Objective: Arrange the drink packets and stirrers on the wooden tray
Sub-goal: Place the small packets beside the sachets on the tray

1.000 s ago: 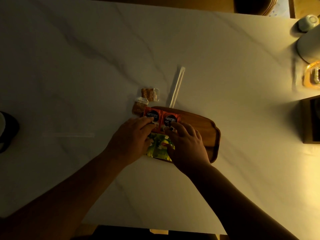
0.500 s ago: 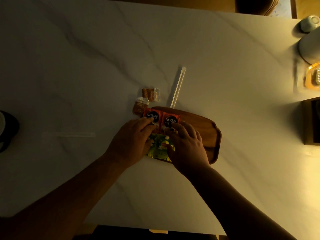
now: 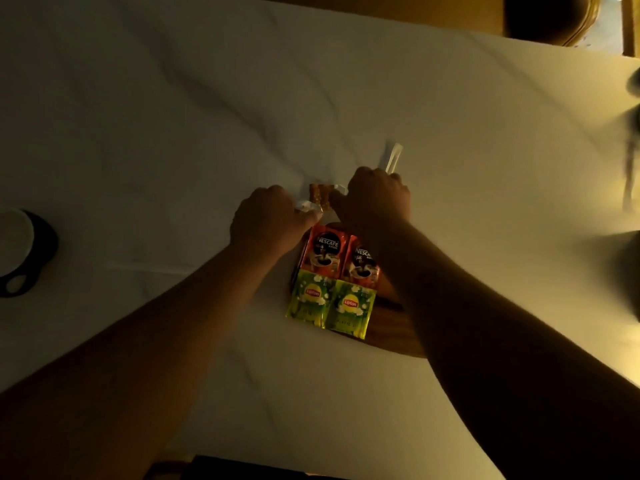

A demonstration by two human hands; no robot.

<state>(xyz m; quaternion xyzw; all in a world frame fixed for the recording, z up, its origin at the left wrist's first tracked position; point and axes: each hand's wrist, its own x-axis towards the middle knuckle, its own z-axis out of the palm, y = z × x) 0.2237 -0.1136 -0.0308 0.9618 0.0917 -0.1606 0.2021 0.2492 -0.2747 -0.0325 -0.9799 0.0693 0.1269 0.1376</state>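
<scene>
Two red Nescafe packets (image 3: 323, 251) (image 3: 363, 265) lie side by side at the left end of the wooden tray (image 3: 391, 337). Two green Lipton packets (image 3: 308, 301) (image 3: 349, 308) sit just below them. Beyond the tray's far edge, my left hand (image 3: 273, 220) pinches a small brown packet by its clear end (image 3: 306, 206). My right hand (image 3: 375, 199) closes its fingers on a second brown packet (image 3: 323, 194). A wrapped stirrer (image 3: 393, 159) sticks out past my right knuckles. Another wrapped stirrer (image 3: 145, 266) lies faintly on the table to the left.
A dark mug (image 3: 20, 251) stands at the left edge of the white marble table (image 3: 173, 133). A chair back (image 3: 554, 19) shows at the far right. My right forearm covers most of the tray. The light is dim.
Both hands have left the packets on the tray and reached forward to the two brown packets beyond it. The Lipton packets are now uncovered. The camera has moved closer.
</scene>
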